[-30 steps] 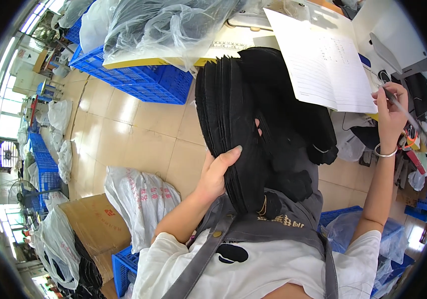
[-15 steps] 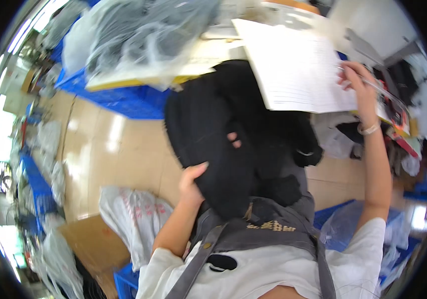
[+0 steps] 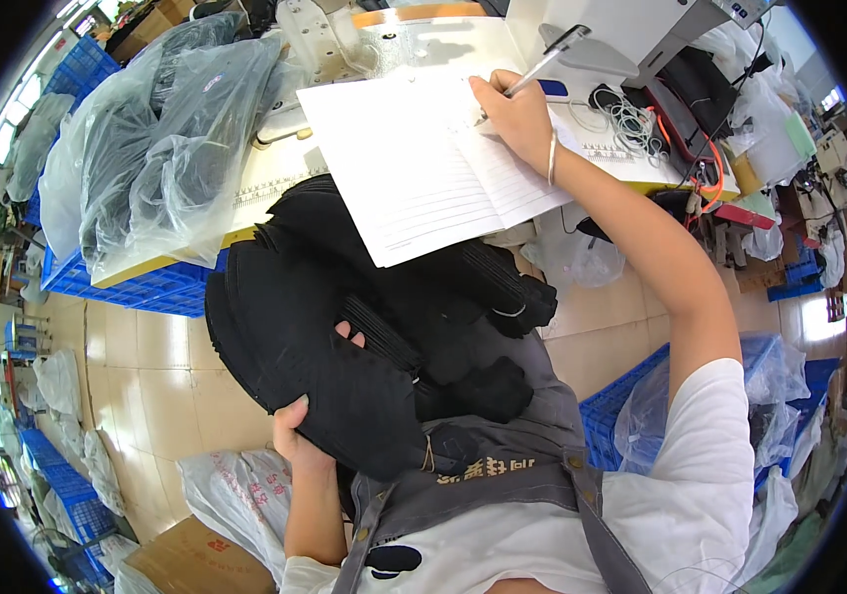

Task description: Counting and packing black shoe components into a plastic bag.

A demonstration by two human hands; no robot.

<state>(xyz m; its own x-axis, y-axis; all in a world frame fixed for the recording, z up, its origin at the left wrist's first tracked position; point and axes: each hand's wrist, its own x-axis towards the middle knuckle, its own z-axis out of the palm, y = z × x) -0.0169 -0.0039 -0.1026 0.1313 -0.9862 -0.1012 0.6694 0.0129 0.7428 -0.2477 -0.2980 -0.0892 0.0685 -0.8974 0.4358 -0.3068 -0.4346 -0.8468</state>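
- Since the earlier frames, my right hand (image 3: 517,119) has come in from the notebook's right edge to its upper part, and the stack (image 3: 295,327) of black cloth has turned, showing more of its broad face; the whole view has shifted too.
- My right hand is closed around a pen (image 3: 550,57), pinched low between thumb and fingers. I cannot tell whether its tip touches the paper.
- My left hand (image 3: 301,439) is gripping the stack: thumb on the near edge, two fingertips showing at the far side, the palm hidden beneath.
- Stack: it lies over my lap (image 3: 539,376), below and left of the notebook (image 3: 394,163), near the edge of the table (image 3: 270,163). A smaller bundle (image 3: 493,280) with a pale band sits to its right.
- Handling: I judge the stack soft, floppy and fairly weighty as a whole, its loose layers apt to slide, so it is best held across its middle, thumb over and fingers under. The pen looks light, stiff and smooth, best taken near the tip; the notebook's pages look thin and easily creased.
- Direction: the stack's long axis runs from upper left to lower right, fanned edges toward the upper left. The pen slants, tip down-left, tail up-right.
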